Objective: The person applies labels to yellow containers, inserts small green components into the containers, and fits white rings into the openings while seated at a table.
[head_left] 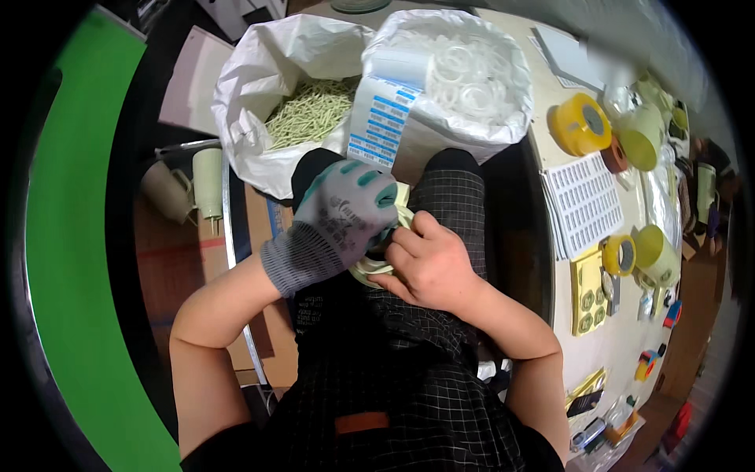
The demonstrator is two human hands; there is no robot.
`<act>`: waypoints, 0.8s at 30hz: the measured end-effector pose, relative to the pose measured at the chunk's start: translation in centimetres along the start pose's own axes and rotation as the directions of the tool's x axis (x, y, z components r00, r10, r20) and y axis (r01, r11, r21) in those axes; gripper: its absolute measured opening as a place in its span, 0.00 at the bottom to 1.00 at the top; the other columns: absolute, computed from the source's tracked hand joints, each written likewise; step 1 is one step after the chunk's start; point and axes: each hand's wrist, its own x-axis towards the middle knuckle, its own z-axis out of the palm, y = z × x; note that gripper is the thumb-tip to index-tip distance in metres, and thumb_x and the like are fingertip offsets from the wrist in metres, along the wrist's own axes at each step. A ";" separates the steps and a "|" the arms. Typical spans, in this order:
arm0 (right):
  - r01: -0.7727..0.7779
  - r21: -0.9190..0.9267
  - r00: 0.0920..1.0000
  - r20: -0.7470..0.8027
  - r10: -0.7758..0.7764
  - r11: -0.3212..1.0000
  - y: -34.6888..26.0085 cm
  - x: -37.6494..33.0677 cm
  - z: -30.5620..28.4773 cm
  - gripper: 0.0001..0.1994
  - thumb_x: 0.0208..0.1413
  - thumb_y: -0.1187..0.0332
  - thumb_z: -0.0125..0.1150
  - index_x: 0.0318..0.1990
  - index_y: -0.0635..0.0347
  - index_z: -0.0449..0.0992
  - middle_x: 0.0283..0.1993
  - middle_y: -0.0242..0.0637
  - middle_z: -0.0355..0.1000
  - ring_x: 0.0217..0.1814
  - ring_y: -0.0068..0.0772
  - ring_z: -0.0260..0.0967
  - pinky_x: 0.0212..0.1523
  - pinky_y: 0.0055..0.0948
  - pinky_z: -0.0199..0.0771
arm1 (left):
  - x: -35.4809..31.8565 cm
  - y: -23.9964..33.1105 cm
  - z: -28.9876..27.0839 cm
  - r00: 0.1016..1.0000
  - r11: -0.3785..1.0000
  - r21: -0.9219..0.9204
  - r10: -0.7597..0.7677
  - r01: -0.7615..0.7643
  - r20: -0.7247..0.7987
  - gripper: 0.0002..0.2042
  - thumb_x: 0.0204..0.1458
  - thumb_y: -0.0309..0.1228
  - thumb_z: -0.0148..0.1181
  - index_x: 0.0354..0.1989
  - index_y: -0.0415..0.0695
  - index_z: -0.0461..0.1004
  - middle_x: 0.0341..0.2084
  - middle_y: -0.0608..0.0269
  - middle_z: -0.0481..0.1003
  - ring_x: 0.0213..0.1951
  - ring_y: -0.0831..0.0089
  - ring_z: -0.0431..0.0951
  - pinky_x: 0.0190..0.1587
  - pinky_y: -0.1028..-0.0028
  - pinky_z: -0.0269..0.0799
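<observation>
Over my lap, both hands close on a pale green, round-rimmed plastic piece (pixel 366 277), mostly hidden by them; its kind does not show. My left hand (pixel 346 208) wears a light grey knitted glove with teal fingertips, its fingers curled over the piece's top. Bare, my right hand (pixel 431 263) bends its fingers against the near right rim, the thumb low along the edge. Just beyond my knees stand two white woven sacks: the left sack (pixel 252 82) holds many thin pale green sticks (pixel 311 110), the right sack (pixel 503 118) translucent rings (pixel 472 75).
A sheet of blue-and-white labels (pixel 383 118) hangs between the sacks. On the right-hand table (pixel 543 149) lie yellow tape rolls (pixel 580 124), label sheets (pixel 583 197) and pale green jugs (pixel 655 256). At left, a pale green jug (pixel 208 181) stands beside a metal-edged frame (pixel 240 307).
</observation>
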 end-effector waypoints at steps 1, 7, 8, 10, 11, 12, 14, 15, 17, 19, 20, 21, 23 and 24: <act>0.000 -0.014 1.000 -0.003 0.000 1.000 -0.1 -0.1 0.1 0.18 0.41 0.55 0.80 0.30 0.57 0.78 0.35 0.33 0.70 0.40 0.39 0.67 0.35 0.33 0.79 | -0.3 -0.1 0.6 0.999 1.000 -0.004 0.000 0.000 -0.047 0.06 0.46 0.31 0.66 0.31 0.44 0.80 0.40 0.58 0.76 0.46 0.58 0.79 0.47 0.60 0.76; 0.012 0.018 0.998 -0.058 -0.011 1.000 -0.4 0.0 0.5 0.22 0.32 0.56 0.83 0.29 0.57 0.76 0.33 0.33 0.68 0.33 0.40 0.64 0.33 0.33 0.71 | -1.3 0.5 1.8 0.985 0.984 0.044 -0.172 0.172 -0.022 0.07 0.46 0.32 0.67 0.30 0.44 0.78 0.32 0.60 0.74 0.37 0.63 0.80 0.35 0.63 0.73; -0.003 0.019 0.998 -0.064 0.004 1.000 -0.3 0.0 0.5 0.22 0.33 0.55 0.83 0.28 0.57 0.76 0.33 0.34 0.68 0.33 0.40 0.64 0.33 0.34 0.71 | -1.2 0.5 1.6 0.985 0.985 0.022 -0.172 0.172 -0.003 0.07 0.47 0.32 0.68 0.32 0.44 0.79 0.33 0.59 0.74 0.37 0.62 0.80 0.35 0.64 0.74; -0.038 0.018 0.996 -0.077 0.040 0.999 -0.4 -0.2 0.4 0.23 0.33 0.53 0.84 0.26 0.56 0.75 0.32 0.35 0.68 0.33 0.41 0.64 0.33 0.35 0.69 | -0.8 0.5 1.3 0.986 0.986 -0.021 -0.165 0.165 0.038 0.08 0.49 0.33 0.70 0.34 0.45 0.80 0.35 0.58 0.76 0.39 0.61 0.81 0.36 0.64 0.75; -0.043 0.020 0.989 -0.139 0.046 0.999 -0.2 -0.9 0.1 0.24 0.36 0.51 0.84 0.28 0.56 0.75 0.34 0.35 0.69 0.34 0.41 0.66 0.33 0.35 0.70 | -0.6 0.5 1.5 0.985 0.960 -0.236 -0.167 0.152 -0.045 0.10 0.49 0.33 0.71 0.36 0.44 0.80 0.37 0.57 0.77 0.40 0.59 0.82 0.38 0.64 0.76; -0.045 0.025 0.979 -0.196 0.049 0.999 0.0 -2.0 -0.1 0.24 0.39 0.50 0.84 0.31 0.56 0.76 0.36 0.34 0.71 0.36 0.41 0.67 0.33 0.35 0.71 | -0.8 0.4 2.1 0.974 0.890 -0.441 -0.189 0.117 -0.123 0.11 0.50 0.34 0.73 0.38 0.44 0.81 0.39 0.56 0.78 0.42 0.57 0.82 0.40 0.63 0.77; -0.049 0.001 0.930 -0.364 0.046 0.999 0.7 -5.8 -0.3 0.29 0.40 0.43 0.85 0.35 0.55 0.76 0.40 0.36 0.74 0.37 0.41 0.71 0.33 0.36 0.69 | -1.7 0.8 4.0 0.932 0.733 -0.673 -0.308 0.103 -0.193 0.18 0.52 0.37 0.77 0.47 0.43 0.81 0.45 0.53 0.81 0.47 0.52 0.82 0.50 0.59 0.79; -0.150 0.057 0.917 -0.364 0.160 0.987 0.9 -8.8 -0.6 0.33 0.39 0.43 0.87 0.42 0.57 0.76 0.46 0.41 0.74 0.39 0.41 0.73 0.36 0.38 0.74 | -2.7 1.2 5.4 0.932 0.841 -0.539 -0.235 0.052 -0.276 0.21 0.51 0.39 0.76 0.50 0.42 0.80 0.46 0.53 0.81 0.47 0.51 0.82 0.54 0.57 0.78; -0.643 0.300 0.699 -0.148 0.700 0.705 -1.6 -12.4 -2.6 0.47 0.45 0.48 0.86 0.66 0.62 0.64 0.62 0.52 0.70 0.45 0.41 0.78 0.45 0.38 0.83 | -3.9 3.8 8.1 0.947 0.818 -0.572 -0.228 0.061 -0.226 0.22 0.50 0.40 0.76 0.51 0.44 0.80 0.47 0.54 0.81 0.48 0.53 0.83 0.55 0.57 0.79; -0.708 0.623 0.572 0.228 0.788 0.334 -2.0 -16.1 -2.4 0.48 0.52 0.53 0.80 0.73 0.65 0.56 0.64 0.52 0.70 0.46 0.36 0.79 0.42 0.34 0.83 | -3.9 5.4 7.8 0.997 0.816 -0.577 -0.072 0.042 -0.029 0.23 0.49 0.42 0.76 0.51 0.45 0.80 0.48 0.55 0.81 0.49 0.55 0.83 0.56 0.58 0.79; -0.722 0.691 0.435 0.439 0.786 0.013 -2.4 -16.9 -2.5 0.48 0.55 0.55 0.77 0.76 0.66 0.53 0.65 0.52 0.69 0.48 0.35 0.80 0.42 0.32 0.83 | -3.9 5.1 8.2 0.998 0.718 -0.695 0.024 0.027 0.065 0.20 0.48 0.38 0.77 0.50 0.47 0.82 0.48 0.55 0.82 0.51 0.53 0.83 0.58 0.59 0.79; -0.690 0.719 0.408 0.481 0.776 -0.082 -2.4 -16.9 -2.5 0.48 0.55 0.57 0.75 0.76 0.66 0.53 0.66 0.52 0.70 0.54 0.39 0.78 0.50 0.36 0.81 | -3.0 3.8 8.3 0.996 0.778 -0.625 0.008 -0.063 -0.091 0.20 0.50 0.38 0.75 0.50 0.47 0.82 0.49 0.55 0.81 0.51 0.53 0.82 0.57 0.58 0.79; -0.606 0.744 0.339 0.562 0.754 -0.282 -2.8 -17.0 -2.4 0.46 0.56 0.61 0.73 0.78 0.66 0.54 0.67 0.51 0.70 0.65 0.47 0.76 0.64 0.43 0.78 | 0.6 -0.8 8.6 0.918 0.875 -0.437 0.022 -0.209 -0.396 0.19 0.54 0.40 0.72 0.52 0.49 0.81 0.51 0.55 0.80 0.52 0.55 0.82 0.57 0.57 0.79; -0.601 0.796 0.453 0.414 0.789 -0.072 -2.6 -17.0 -1.9 0.47 0.54 0.60 0.74 0.78 0.66 0.55 0.68 0.51 0.70 0.67 0.49 0.74 0.67 0.45 0.76 | 2.9 -3.3 8.1 0.929 0.916 -0.399 -0.105 -0.049 -0.355 0.18 0.54 0.38 0.72 0.52 0.48 0.81 0.52 0.54 0.80 0.53 0.53 0.81 0.58 0.58 0.78</act>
